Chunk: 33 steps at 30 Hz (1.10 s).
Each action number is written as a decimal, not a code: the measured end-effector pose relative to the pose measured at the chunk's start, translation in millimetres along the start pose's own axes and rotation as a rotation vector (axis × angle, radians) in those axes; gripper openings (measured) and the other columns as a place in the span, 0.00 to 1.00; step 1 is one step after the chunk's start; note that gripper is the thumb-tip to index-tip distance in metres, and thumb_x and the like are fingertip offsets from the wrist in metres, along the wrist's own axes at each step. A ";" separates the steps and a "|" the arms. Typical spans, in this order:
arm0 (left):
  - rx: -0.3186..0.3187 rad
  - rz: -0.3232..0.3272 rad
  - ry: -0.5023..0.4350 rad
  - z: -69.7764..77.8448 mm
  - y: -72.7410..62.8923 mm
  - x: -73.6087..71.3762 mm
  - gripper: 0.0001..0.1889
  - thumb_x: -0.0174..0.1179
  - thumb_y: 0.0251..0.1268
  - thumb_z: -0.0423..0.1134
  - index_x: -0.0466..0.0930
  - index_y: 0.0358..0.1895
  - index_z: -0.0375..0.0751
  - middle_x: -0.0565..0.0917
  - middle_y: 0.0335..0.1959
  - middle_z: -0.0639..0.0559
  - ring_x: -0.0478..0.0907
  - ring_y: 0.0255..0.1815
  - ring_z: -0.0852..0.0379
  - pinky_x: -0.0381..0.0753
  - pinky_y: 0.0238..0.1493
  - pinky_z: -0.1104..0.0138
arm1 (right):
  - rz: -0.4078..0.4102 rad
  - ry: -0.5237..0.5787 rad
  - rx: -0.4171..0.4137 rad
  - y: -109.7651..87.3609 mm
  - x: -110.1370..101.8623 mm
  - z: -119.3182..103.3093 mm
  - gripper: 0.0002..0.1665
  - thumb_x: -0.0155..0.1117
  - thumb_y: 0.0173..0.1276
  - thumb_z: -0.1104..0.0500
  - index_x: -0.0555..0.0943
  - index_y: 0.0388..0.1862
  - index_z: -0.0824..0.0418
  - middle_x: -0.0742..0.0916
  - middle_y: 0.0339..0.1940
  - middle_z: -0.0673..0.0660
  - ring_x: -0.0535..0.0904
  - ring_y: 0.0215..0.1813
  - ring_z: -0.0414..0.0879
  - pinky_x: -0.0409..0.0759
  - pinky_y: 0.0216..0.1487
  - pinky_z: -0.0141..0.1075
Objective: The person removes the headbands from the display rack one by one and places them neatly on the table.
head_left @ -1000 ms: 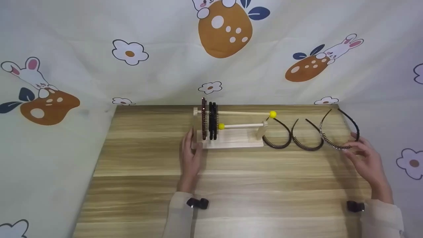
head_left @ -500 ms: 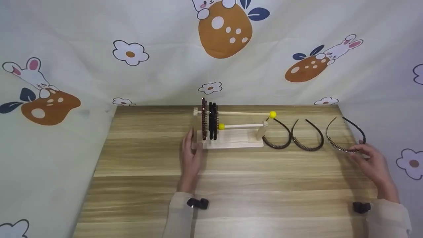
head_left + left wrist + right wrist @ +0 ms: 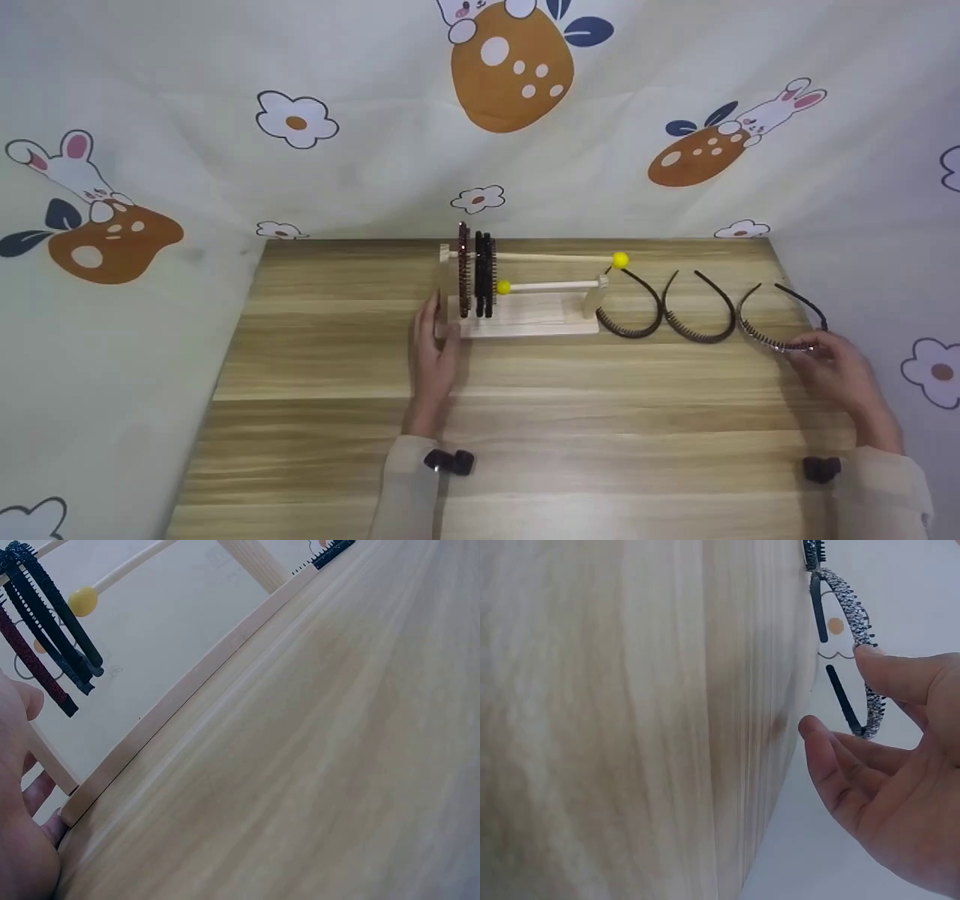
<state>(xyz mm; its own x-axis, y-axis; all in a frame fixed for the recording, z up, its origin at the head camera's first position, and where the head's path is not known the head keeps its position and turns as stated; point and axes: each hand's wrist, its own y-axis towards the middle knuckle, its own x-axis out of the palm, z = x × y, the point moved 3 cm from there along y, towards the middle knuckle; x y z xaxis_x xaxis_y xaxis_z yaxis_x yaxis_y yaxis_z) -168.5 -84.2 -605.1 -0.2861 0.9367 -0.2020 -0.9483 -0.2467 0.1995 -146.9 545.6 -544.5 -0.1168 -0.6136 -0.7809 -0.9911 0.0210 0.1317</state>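
I find the glittery headband (image 3: 766, 342) lowered over the past second — pinched in my right hand (image 3: 844, 371), now just beside the nearest dark headband (image 3: 699, 340), its placing in line seemingly near complete — while my left hand (image 3: 435, 356) grips the wooden stand's (image 3: 540, 328) left end.

Both sleeves (image 3: 409, 480) are long and cream-coloured, and a small black camera (image 3: 450, 461) sits by the end of each one.
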 end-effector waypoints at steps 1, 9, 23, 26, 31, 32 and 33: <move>0.000 0.002 -0.004 -0.2 0.3 0.0 0.34 0.60 0.87 0.47 0.64 0.88 0.45 0.67 0.86 0.42 0.69 0.80 0.35 0.74 0.75 0.32 | 0.000 -0.014 -0.005 0.5 0.7 0.1 0.08 0.74 0.70 0.74 0.87 0.46 0.71 0.87 0.43 0.42 0.73 0.43 0.19 0.70 0.43 0.20; -0.010 0.001 0.011 -0.8 -0.2 -0.9 0.34 0.60 0.87 0.49 0.63 0.88 0.49 0.66 0.86 0.42 0.68 0.81 0.35 0.74 0.75 0.32 | -0.024 -0.112 -0.005 8.3 5.9 -3.4 0.07 0.74 0.68 0.75 0.85 0.42 0.77 0.77 0.58 0.93 0.79 0.63 0.81 0.74 0.73 0.69; -0.003 -0.004 0.024 1.8 0.1 -0.9 0.34 0.60 0.87 0.48 0.64 0.88 0.46 0.65 0.87 0.42 0.68 0.81 0.35 0.77 0.73 0.33 | 0.001 -0.215 -0.022 14.9 16.0 -5.3 0.06 0.73 0.71 0.72 0.88 0.44 0.74 0.80 0.58 0.88 0.76 0.59 0.86 0.72 0.61 0.78; -0.001 -0.002 0.017 1.1 0.2 -1.2 0.34 0.61 0.86 0.47 0.64 0.88 0.46 0.66 0.86 0.42 0.68 0.81 0.36 0.78 0.72 0.33 | 0.022 -0.214 -0.044 16.6 18.4 -7.0 0.07 0.74 0.69 0.72 0.89 0.45 0.73 0.83 0.51 0.82 0.79 0.53 0.81 0.74 0.55 0.73; -0.013 -0.008 0.001 -0.1 0.3 -1.4 0.35 0.61 0.86 0.49 0.64 0.88 0.46 0.68 0.85 0.43 0.68 0.80 0.36 0.81 0.69 0.36 | 0.014 -0.222 -0.042 16.9 20.1 -8.5 0.14 0.77 0.65 0.73 0.87 0.49 0.74 0.83 0.52 0.83 0.78 0.53 0.82 0.73 0.55 0.75; -0.015 -0.008 0.003 -0.1 0.3 -1.4 0.35 0.61 0.86 0.49 0.64 0.88 0.46 0.67 0.85 0.43 0.68 0.81 0.36 0.81 0.70 0.36 | 0.008 -0.223 -0.038 16.5 20.2 -9.0 0.14 0.78 0.65 0.73 0.87 0.50 0.74 0.82 0.52 0.84 0.78 0.53 0.83 0.73 0.55 0.75; -0.016 -0.008 0.005 0.1 0.2 -1.3 0.35 0.60 0.86 0.50 0.64 0.88 0.46 0.67 0.85 0.43 0.68 0.81 0.36 0.80 0.70 0.36 | 0.002 -0.224 -0.032 16.1 20.2 -9.3 0.15 0.77 0.65 0.73 0.87 0.50 0.74 0.82 0.53 0.84 0.77 0.53 0.84 0.73 0.55 0.76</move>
<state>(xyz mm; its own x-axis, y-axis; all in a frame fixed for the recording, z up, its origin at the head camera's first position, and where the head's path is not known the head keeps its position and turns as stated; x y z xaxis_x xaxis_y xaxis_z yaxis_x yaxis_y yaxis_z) -168.3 -85.4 -604.7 -0.2789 0.9375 -0.2082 -0.9527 -0.2429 0.1827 -164.5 526.2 -552.4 -0.1336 -0.4233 -0.8961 -0.9887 -0.0054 0.1499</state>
